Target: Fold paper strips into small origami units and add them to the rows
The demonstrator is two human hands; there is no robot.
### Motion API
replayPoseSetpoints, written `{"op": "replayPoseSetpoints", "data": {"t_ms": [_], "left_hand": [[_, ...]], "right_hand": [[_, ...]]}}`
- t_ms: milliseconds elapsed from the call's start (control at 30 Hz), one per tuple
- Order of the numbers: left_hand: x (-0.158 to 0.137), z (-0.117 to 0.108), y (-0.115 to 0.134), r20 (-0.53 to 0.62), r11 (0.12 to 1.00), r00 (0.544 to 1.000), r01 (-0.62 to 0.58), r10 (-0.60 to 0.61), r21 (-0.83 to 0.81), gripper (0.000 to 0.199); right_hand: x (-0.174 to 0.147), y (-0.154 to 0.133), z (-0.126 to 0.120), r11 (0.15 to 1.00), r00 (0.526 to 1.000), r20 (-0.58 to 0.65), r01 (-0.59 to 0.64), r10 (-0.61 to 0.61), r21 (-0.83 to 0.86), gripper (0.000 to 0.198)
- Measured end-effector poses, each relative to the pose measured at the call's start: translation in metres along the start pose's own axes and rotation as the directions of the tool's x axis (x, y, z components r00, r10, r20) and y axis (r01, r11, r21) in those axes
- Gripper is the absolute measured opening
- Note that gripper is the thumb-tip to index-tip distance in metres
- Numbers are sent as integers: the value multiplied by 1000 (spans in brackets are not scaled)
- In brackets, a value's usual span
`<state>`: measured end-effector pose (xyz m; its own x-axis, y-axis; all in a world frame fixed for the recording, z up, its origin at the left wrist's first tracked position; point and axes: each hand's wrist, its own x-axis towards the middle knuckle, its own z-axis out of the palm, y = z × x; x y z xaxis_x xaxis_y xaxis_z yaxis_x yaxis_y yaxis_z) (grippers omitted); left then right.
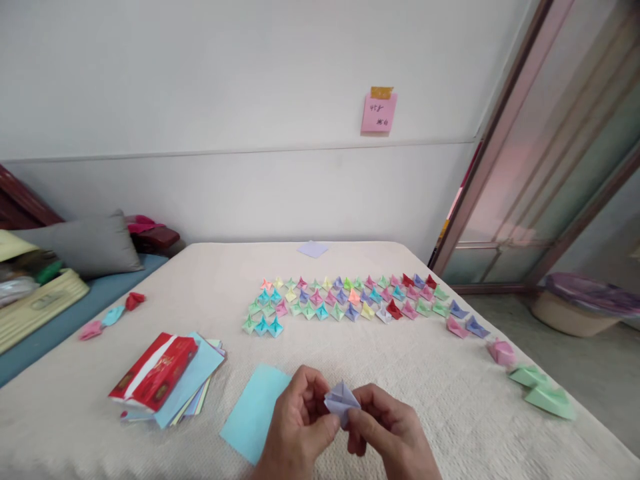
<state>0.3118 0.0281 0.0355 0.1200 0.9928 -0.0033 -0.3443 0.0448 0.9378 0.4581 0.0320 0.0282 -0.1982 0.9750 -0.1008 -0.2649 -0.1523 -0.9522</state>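
A small lavender origami boat [342, 401] is held between my two hands, its pointed middle facing up. My left hand [305, 420] pinches its left side with thumb and fingers. On the right side, my right hand [383, 423] grips it the same way. A light blue sheet of paper [253, 410] lies flat, partly under my left hand and wrist. Beyond my hands, several rows of small folded paper boats [323, 311] in many colours stand on the pale table cover [200, 280].
A red tissue pack [155, 370] lies on a stack of coloured paper [213, 353] at left. Larger paper boats [550, 400] line the right edge, others [114, 315] the left. A lavender sheet [313, 249] lies at the back. A pink note [379, 113] hangs on the wall.
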Motion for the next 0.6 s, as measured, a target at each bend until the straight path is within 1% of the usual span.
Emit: {"op": "replayPoseSetpoints", "data": {"t_ms": [100,233,333,467,533,600], "left_hand": [[-1,3,2,4,999,1000,-15,16,-47,27],[-1,1,5,10,998,1000,16,-17,54,19],[-1,-3,5,1,996,1000,31,-31,87,19],[1,-7,1,31,998,998,56,-56,8,17],[2,-8,-1,23,997,997,74,-73,-36,15],[2,-7,-1,13,990,993,120,-119,-81,14]], "right_hand": [[2,2,-2,997,999,2,-33,33,70,25],[3,4,-4,985,995,44,-99,94,138,27],[3,5,-4,987,996,46,-84,78,138,31],[2,5,-2,993,999,36,-40,36,108,32],[2,5,-1,995,999,24,-29,27,92,32],[1,5,0,997,1000,9,-15,14,70,32]]}}
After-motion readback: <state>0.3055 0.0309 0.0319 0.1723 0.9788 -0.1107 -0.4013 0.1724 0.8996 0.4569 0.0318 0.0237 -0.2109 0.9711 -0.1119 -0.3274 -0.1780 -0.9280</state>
